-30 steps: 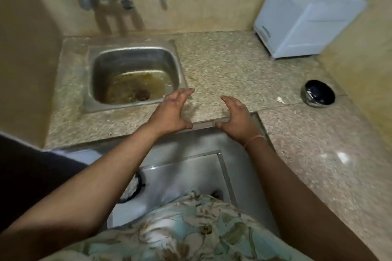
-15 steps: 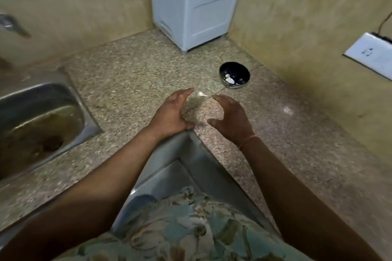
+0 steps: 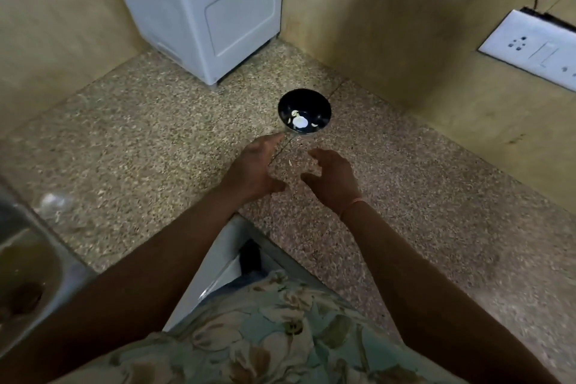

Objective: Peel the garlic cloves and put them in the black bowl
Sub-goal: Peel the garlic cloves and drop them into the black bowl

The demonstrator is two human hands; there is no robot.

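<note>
A small black bowl (image 3: 304, 103) stands on the speckled stone counter (image 3: 156, 134) near the corner of the walls. Pale garlic pieces (image 3: 300, 122) lie at its bottom. My left hand (image 3: 252, 170) reaches out with fingers straight, its fingertips just short of the bowl's near rim. My right hand (image 3: 335, 179) hovers to the right with relaxed, spread fingers and holds nothing. A tiny pale scrap (image 3: 290, 162) lies on the counter between my hands.
A white boxy appliance (image 3: 199, 6) stands in the back corner behind the bowl. A steel sink (image 3: 21, 259) is at the left edge. A white socket plate (image 3: 530, 44) sits on the right wall. A steel hob edge (image 3: 230, 246) lies below my wrists.
The view has swung right, away from the sink and toward the bowl. Both hands have moved forward over the counter and now sit close to the bowl.
</note>
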